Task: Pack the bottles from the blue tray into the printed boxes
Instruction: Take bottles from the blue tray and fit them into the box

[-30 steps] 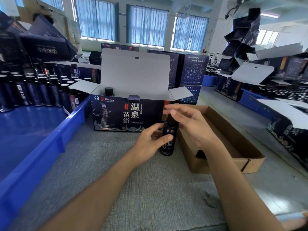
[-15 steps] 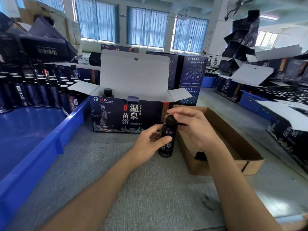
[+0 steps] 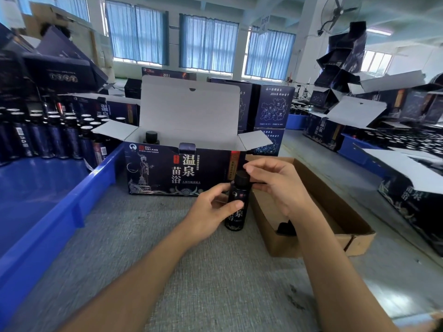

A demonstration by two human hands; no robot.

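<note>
A dark bottle [image 3: 236, 216] with a black cap stands on the grey table in front of the open printed box [image 3: 177, 171]. My left hand [image 3: 211, 212] grips the bottle's body from the left. My right hand [image 3: 275, 183] is at its top, fingers curled round the black cap. Inside the box one bottle [image 3: 151, 137] stands at the back left. The blue tray [image 3: 55, 212] lies to the left, with several dark bottles [image 3: 48, 135] standing in rows at its far end.
A shallow brown cardboard tray [image 3: 335, 216] lies right of the bottle, with a small black item [image 3: 286, 228] inside. Printed boxes are stacked behind and at the right, many with open lids. Another blue tray [image 3: 354, 149] sits at the far right.
My right hand has come down from above the bottle onto its cap. The left hand keeps holding the bottle at the same spot on the table.
</note>
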